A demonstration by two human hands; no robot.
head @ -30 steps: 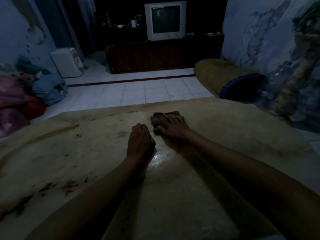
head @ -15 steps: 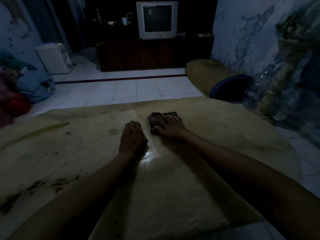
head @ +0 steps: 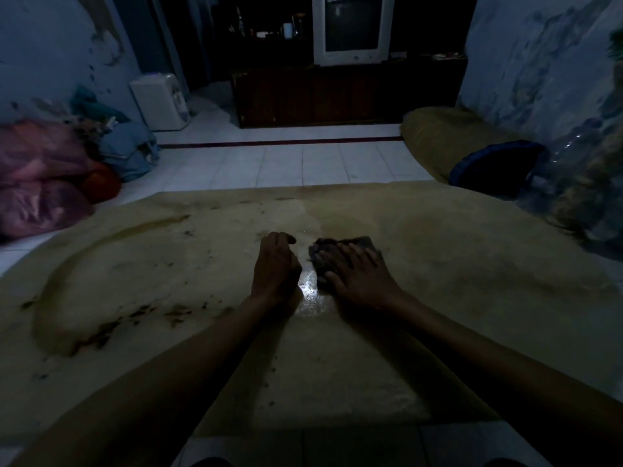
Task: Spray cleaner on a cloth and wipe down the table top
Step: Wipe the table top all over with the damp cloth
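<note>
1. Pressing flat, our right hand [head: 362, 278] has straight fingers on the dark cloth [head: 340, 251], mid table top [head: 472, 264].
2. We rest our left hand [head: 276, 264] just beside it, fingers curled, holding nothing.
3. We see the far edge just beyond the cloth; wide bare surface left and right.
4. We note a wet patch [head: 310, 291] between the hands.
</note>
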